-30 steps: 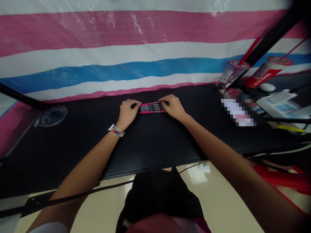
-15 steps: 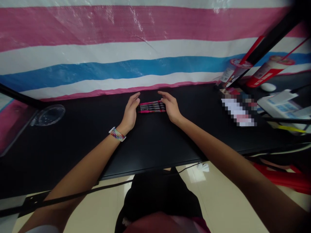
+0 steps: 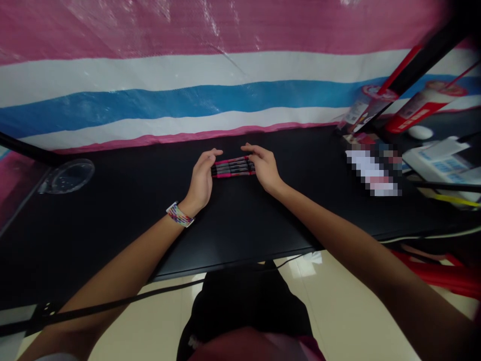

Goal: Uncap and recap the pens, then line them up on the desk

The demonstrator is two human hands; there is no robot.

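Observation:
Several pens point(image 3: 233, 167) with pink and black parts lie side by side in a flat bundle on the black table point(image 3: 233, 215). My left hand point(image 3: 202, 180), with a colourful woven band point(image 3: 180, 214) on its wrist, is at the left ends of the pens, palm turned inward and fingers curving over them. At the right ends is my right hand point(image 3: 264, 168), its fingers also bent inward. Both hands press against the pen ends, so the row sits between them.
A clear plastic lid point(image 3: 71, 176) is at the far left. Two drink cups point(image 3: 366, 108) with red straws, a white rounded object point(image 3: 420, 132), papers point(image 3: 372, 173) and a white box point(image 3: 438, 158) stand at the right. Striped sheeting point(image 3: 225, 95) hangs behind.
The fingers of both hands have curled further inward around the pen ends. The view has shifted slightly, with the sheeting higher and the cups further right.

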